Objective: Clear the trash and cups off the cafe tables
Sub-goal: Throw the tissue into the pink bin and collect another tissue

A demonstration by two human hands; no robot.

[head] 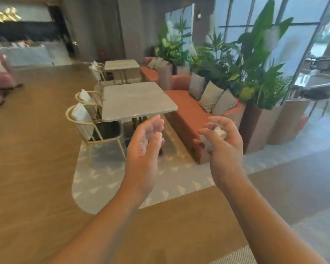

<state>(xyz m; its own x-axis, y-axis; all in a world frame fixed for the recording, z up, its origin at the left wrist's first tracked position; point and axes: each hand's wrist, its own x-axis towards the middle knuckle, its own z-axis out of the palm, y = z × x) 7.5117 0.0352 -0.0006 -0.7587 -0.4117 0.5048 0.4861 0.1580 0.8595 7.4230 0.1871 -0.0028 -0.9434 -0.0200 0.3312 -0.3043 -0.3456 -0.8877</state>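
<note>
My right hand point(224, 143) is raised in front of me, its fingers curled around a crumpled white napkin point(219, 131). My left hand point(146, 141) is held up beside it, palm turned towards the right, fingers apart and holding nothing that I can see. Both hands hang in the air short of a grey square cafe table point(135, 101), whose top looks bare. A second grey table point(122, 64) stands farther back, also bare on top.
Two cream metal chairs point(88, 121) stand at the near table's left side. An orange bench sofa point(189, 111) with grey cushions runs along the right, backed by tall planters point(259, 128). A pale patterned rug point(122, 180) lies under the table on the wooden floor.
</note>
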